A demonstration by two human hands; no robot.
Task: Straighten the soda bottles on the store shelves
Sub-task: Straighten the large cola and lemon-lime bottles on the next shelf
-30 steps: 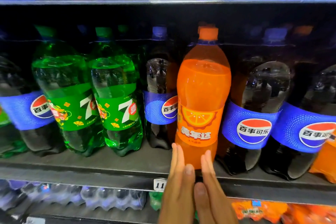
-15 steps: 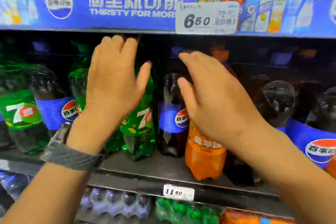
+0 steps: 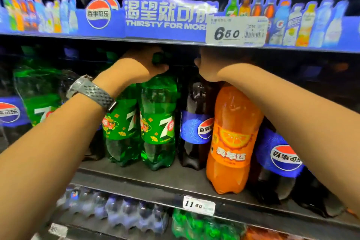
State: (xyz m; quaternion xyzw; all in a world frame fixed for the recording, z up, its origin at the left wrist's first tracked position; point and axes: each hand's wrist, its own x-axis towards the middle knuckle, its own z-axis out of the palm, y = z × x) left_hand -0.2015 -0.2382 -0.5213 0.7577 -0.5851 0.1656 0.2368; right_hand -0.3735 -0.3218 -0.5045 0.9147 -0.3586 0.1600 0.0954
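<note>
While both arms are reaching up beneath the blue banner (image 3: pixel 118 29), the left grip (image 3: pixel 144 64), a dark watch (image 3: pixel 91 91) on its wrist, is curling fingers and thumb round the capped neck of a green 7-Up bottle (image 3: pixel 158 122) standing on the shelf (image 3: pixel 136 179) at the centre of the frame. The right grip (image 3: pixel 210 68) is sitting just right of centre above a dark cola bottle (image 3: pixel 192 122) and an orange soda bottle (image 3: pixel 233 132), its fingers lying in shadow, so whether it is pinching either neck cannot be told.
</note>
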